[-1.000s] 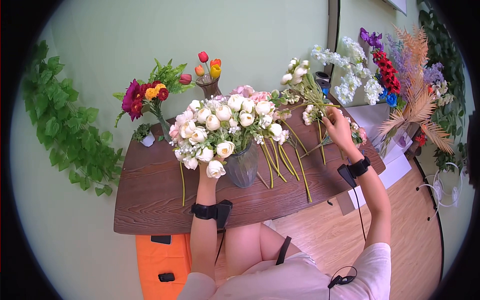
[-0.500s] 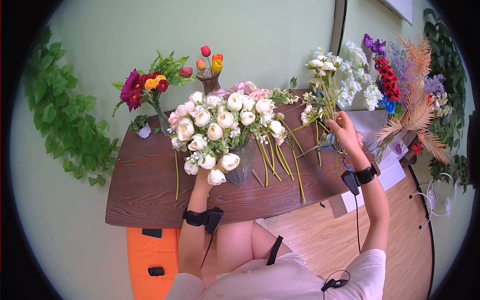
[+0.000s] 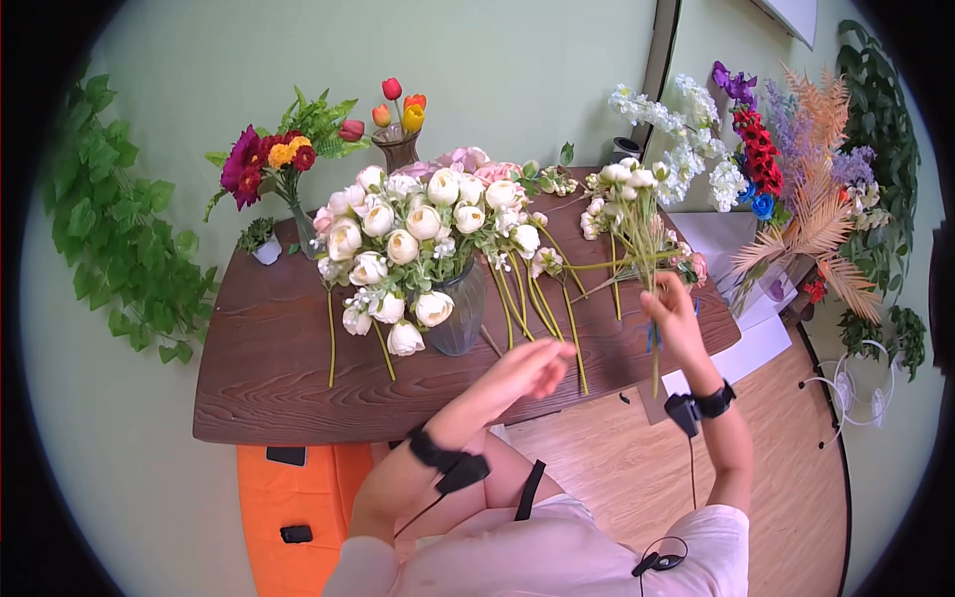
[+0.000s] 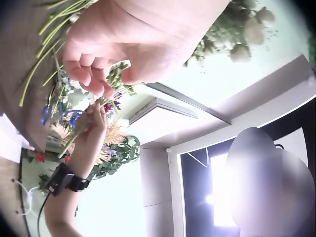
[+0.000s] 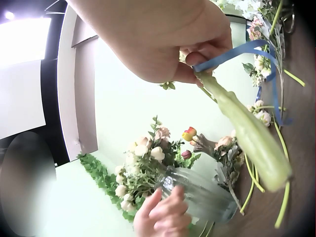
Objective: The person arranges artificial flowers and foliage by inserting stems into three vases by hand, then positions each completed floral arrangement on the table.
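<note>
- The right hand pinched a bunch of stems between thumb and fingers, with the fingers closed narrowly round them.
- Those stems carried the white flowers, whose heads stood above the hand over the right part of the wooden table; the cut ends pointed down toward the front edge.
- A blue ribbon ran from the right fingertips and hung beside the stems.
- The left hand hovered near the table's front edge, well apart from the right, its fingers loosely bent and holding nothing.
- The glass vase stood beyond the left hand, filled with white roses and some pink blooms.
- Loose green stems lay to the right of that vase.
- Behind it, a brown vase held red, orange and yellow tulips.
- A potted succulent sat near the left edge.
</note>
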Available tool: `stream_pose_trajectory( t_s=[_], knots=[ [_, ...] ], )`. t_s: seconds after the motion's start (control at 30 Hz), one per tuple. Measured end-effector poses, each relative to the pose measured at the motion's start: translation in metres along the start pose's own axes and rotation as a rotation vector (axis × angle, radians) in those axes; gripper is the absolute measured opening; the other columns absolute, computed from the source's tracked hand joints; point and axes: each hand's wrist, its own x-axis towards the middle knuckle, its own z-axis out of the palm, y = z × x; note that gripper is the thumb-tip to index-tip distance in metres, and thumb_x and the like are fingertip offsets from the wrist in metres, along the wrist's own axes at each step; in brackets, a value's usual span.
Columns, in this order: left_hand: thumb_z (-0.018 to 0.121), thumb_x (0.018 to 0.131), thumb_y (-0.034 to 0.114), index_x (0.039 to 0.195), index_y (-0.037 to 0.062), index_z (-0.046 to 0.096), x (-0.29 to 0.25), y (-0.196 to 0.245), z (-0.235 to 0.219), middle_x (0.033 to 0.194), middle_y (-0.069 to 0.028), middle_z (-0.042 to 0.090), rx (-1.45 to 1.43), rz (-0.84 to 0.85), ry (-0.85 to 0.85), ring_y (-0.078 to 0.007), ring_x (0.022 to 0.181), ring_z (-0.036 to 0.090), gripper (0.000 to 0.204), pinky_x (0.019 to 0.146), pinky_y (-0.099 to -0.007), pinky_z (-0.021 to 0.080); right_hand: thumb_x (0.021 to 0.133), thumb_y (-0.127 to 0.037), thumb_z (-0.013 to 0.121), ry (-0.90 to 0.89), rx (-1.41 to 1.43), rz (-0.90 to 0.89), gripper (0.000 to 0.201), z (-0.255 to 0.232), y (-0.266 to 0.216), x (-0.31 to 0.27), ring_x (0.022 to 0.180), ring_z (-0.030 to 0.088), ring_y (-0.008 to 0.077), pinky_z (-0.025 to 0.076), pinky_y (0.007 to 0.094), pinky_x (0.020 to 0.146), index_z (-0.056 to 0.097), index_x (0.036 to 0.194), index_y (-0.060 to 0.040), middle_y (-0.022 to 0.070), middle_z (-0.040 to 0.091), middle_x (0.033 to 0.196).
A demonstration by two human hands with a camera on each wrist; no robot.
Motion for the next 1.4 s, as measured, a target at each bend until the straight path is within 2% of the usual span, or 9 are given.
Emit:
stream_pose_trajectory(
  t_s=[0.13, 0.27, 0.6, 0.8, 0.87, 0.93, 1.03, 1.13, 1.4],
  knots=[
    [0.044, 0.092, 0.043, 0.109, 0.0047, 0.049, 0.084, -0.009, 0.013, 0.068, 0.0027, 0.047, -0.383, -0.253, 0.162, -0.0061, 0.055, 0.041, 0.042, 0.049, -0.0212, 0.034, 0.086, -0.004, 0.054, -0.022, 0.054, 0.026, 0.022, 0.020, -0.006, -0.041, 0.063, 0.047, 0.0032, 0.038, 0.0184, 0.055, 0.045, 0.106, -0.0047, -0.0032, 0.051, 0.074],
    [0.044, 0.092, 0.040, 0.093, 0.0087, 0.049, 0.132, -0.020, 0.010, 0.062, 0.0045, 0.042, -0.479, -0.160, 0.273, -0.0051, 0.048, 0.035, 0.032, 0.044, -0.0217, 0.030, 0.087, -0.003, 0.054, -0.032, 0.057, 0.029, 0.025, 0.032, 0.012, -0.070, 0.065, 0.047, 0.0033, 0.038, 0.0180, 0.054, 0.045, 0.110, -0.0046, -0.0016, 0.051, 0.079],
    [0.050, 0.090, 0.034, 0.092, 0.0036, 0.046, 0.164, -0.023, -0.043, 0.061, -0.0009, 0.047, 0.089, 0.046, 0.669, -0.0072, 0.041, 0.043, 0.031, 0.036, -0.0216, 0.036, 0.089, -0.010, 0.054, 0.150, 0.230, 0.019, 0.025, 0.029, 0.019, -0.098, 0.063, 0.046, 0.0052, 0.035, 0.0184, 0.053, 0.042, 0.111, -0.0052, -0.0012, 0.050, 0.075],
    [0.055, 0.085, 0.020, 0.127, -0.0049, 0.023, 0.154, -0.037, -0.026, 0.102, -0.0151, 0.050, 0.169, -0.023, 0.679, -0.0187, 0.076, 0.060, 0.059, 0.059, -0.0268, 0.052, 0.091, -0.014, 0.052, 0.088, 0.240, 0.093, 0.025, 0.040, 0.010, -0.091, 0.059, 0.045, 0.0034, 0.033, 0.0165, 0.048, 0.041, 0.112, -0.0086, -0.0023, 0.050, 0.070],
    [0.057, 0.081, 0.014, 0.132, -0.0046, 0.018, 0.169, -0.072, -0.026, 0.107, -0.0166, 0.050, 1.007, 0.383, 1.007, -0.0264, 0.093, 0.056, 0.067, 0.082, -0.0307, 0.048, 0.091, -0.015, 0.051, 0.065, 0.218, 0.102, 0.024, 0.050, 0.007, -0.085, 0.055, 0.043, 0.0016, 0.031, 0.0142, 0.043, 0.041, 0.112, -0.0106, -0.0029, 0.051, 0.070],
    [0.055, 0.080, 0.011, 0.133, -0.0053, 0.018, 0.147, -0.051, -0.018, 0.116, -0.0188, 0.049, 0.837, 0.394, 0.817, -0.0294, 0.108, 0.048, 0.067, 0.097, -0.0311, 0.038, 0.092, -0.015, 0.050, 0.035, 0.242, 0.016, 0.024, 0.060, 0.009, -0.078, 0.055, 0.043, 0.0012, 0.031, 0.0140, 0.042, 0.040, 0.113, -0.0107, -0.0028, 0.051, 0.071],
    [0.049, 0.084, 0.007, 0.132, 0.0004, 0.030, 0.108, -0.007, 0.001, 0.123, -0.0151, 0.049, 0.257, 0.281, 0.007, -0.0220, 0.112, 0.049, 0.052, 0.093, -0.0310, 0.041, 0.092, -0.014, 0.049, -0.048, 0.269, 0.069, 0.024, 0.067, 0.004, -0.074, 0.057, 0.044, 0.0018, 0.031, 0.0143, 0.043, 0.039, 0.113, -0.0091, -0.0016, 0.053, 0.075],
    [0.047, 0.087, 0.007, 0.131, 0.0026, 0.030, 0.081, 0.007, 0.016, 0.121, -0.0136, 0.051, 0.105, 0.162, -0.151, -0.0195, 0.104, 0.054, 0.047, 0.089, -0.0294, 0.044, 0.092, -0.013, 0.048, -0.167, 0.318, 0.077, 0.024, 0.072, 0.004, -0.073, 0.059, 0.044, 0.0025, 0.031, 0.0150, 0.046, 0.038, 0.113, -0.0076, 0.0002, 0.055, 0.080],
    [0.049, 0.091, 0.011, 0.122, 0.0023, 0.034, 0.058, 0.000, 0.024, 0.108, -0.0073, 0.050, 0.580, 0.628, 0.207, -0.0154, 0.099, 0.051, 0.036, 0.087, -0.0309, 0.043, 0.083, -0.005, 0.059, -0.065, 0.240, 0.011, 0.038, 0.063, -0.014, -0.052, 0.068, 0.049, 0.0037, 0.041, 0.0168, 0.055, 0.039, 0.115, -0.0028, 0.0067, 0.047, 0.109]
  ],
)
